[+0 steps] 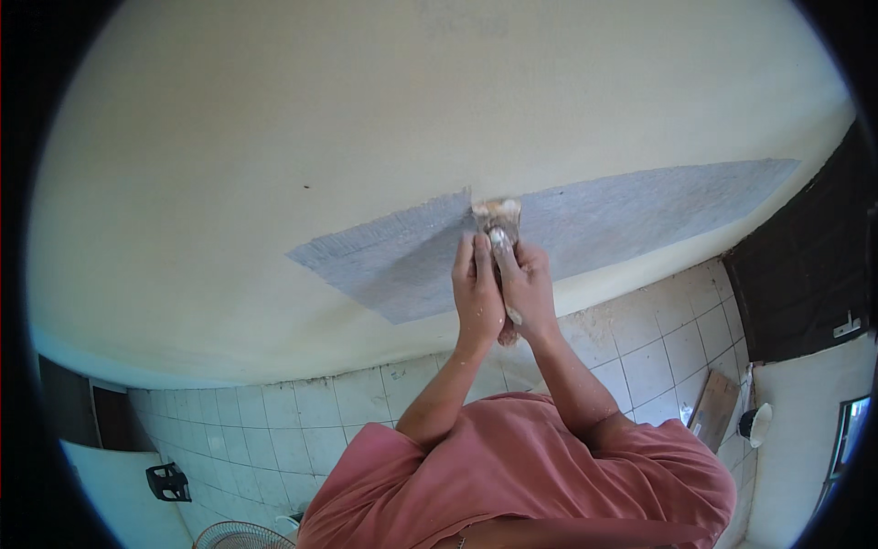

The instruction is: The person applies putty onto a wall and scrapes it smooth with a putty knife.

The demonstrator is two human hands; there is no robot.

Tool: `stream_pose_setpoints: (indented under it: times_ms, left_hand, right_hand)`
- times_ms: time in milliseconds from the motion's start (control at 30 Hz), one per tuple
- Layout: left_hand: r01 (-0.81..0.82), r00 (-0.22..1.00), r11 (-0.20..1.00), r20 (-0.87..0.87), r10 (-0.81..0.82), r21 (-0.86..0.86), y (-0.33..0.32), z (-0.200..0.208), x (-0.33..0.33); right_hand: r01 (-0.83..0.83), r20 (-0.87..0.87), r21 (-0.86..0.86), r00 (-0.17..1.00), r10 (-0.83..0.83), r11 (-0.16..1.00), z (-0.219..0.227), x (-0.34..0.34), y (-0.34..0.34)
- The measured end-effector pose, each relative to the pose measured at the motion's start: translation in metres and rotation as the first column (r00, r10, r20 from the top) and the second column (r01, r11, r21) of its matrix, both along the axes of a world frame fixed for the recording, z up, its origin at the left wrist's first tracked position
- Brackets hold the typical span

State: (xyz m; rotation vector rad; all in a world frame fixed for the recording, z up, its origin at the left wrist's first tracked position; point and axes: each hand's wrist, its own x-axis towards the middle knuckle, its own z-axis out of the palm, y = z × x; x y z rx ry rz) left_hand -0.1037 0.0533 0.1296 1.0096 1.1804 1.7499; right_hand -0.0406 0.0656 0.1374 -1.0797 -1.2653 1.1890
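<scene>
Grey patch (640, 210), pale wall (256, 119): the scraper (498, 218) is at the patch's upper edge. My grip is closed, left hand (477, 297) and right hand (530, 288) together around its handle. I'd guess it light and stiff, perhaps slick where smeared; best held close behind the blade (498, 208).

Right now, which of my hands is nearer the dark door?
Your right hand, with the dark door off to its right. Your left hand is beside it, on the side away from the door.
</scene>
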Motion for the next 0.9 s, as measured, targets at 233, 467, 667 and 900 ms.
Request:
stream_pose_setpoints:
  times_ms: [233, 467, 667, 900]
  left_hand:
    - [0.015, 0.999, 0.999, 0.03, -0.014, -0.051, -0.002, -0.011, 0.0]
    - [-0.003, 0.999, 0.999, 0.045, 0.004, -0.036, 0.0, -0.021, 0.004]
    - [0.022, 1.0, 1.0, 0.014, -0.022, 0.002, 0.0, -0.007, 0.003]
    - [0.08, 0.996, 0.997, -0.025, -0.08, -0.002, 0.005, 0.011, -0.003]
  right_hand:
    - [0.017, -0.07, -0.045, 0.997, -0.021, 0.999, -0.014, -0.002, -0.002]
    - [0.027, -0.008, 0.04, 1.0, -0.027, 0.999, -0.025, 0.0, 0.004]
    - [-0.015, -0.101, -0.095, 0.995, 0.005, 0.995, 0.004, 0.0, 0.0]
    - [0.032, -0.028, 0.047, 0.999, -0.03, 0.998, -0.007, 0.002, 0.004]
